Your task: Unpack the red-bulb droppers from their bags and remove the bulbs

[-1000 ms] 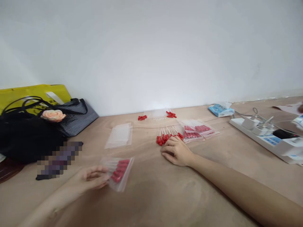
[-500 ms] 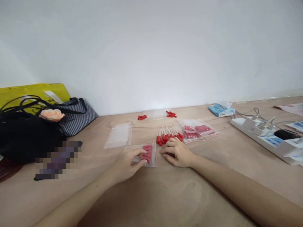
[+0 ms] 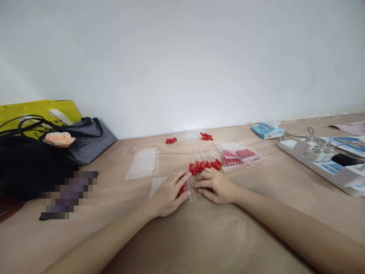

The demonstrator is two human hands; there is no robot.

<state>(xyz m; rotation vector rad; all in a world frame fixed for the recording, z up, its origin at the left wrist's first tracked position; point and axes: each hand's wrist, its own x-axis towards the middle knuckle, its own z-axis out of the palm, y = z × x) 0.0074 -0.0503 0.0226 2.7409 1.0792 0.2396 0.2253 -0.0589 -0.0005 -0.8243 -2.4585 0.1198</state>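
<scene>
While the left hand [image 3: 172,193] lies kinda flat over a clear plastic bag [image 3: 191,191] of red-tipped sticks, thumb apart from the fingers, the right hand [image 3: 214,186] just sits on the table [image 3: 222,236] at its 3 o'clock, loosely curled with the thumb apart too. Loose red-tipped sticks [image 3: 203,163] fan out around the right hand's 11 o'clock, filled bags [image 3: 242,155] are at its 1, and flat empty bags [image 3: 143,163] are at the left hand's 10.
</scene>
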